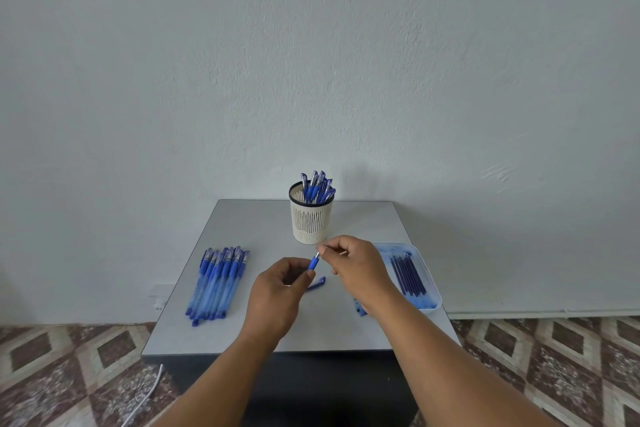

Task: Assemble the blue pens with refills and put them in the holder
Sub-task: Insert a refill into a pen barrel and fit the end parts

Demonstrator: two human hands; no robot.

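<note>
Your left hand (277,291) grips a blue pen (313,263), its tip end pointing up toward your right hand (356,269), which pinches the metal tip between curled fingers. Just beyond your right hand stands the white holder (310,222), with finished pens (317,185) inside. A loose cap (317,282) lies just under your hands. Left of your left hand is a row of pens (220,282); right of your right hand, a tray (433,282) of refills (407,274).

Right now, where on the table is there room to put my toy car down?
Bare table lies right of the holder, behind the tray. More lies along the front edge, between the pen row and the arms. The middle is crowded by both hands and a cap.
</note>
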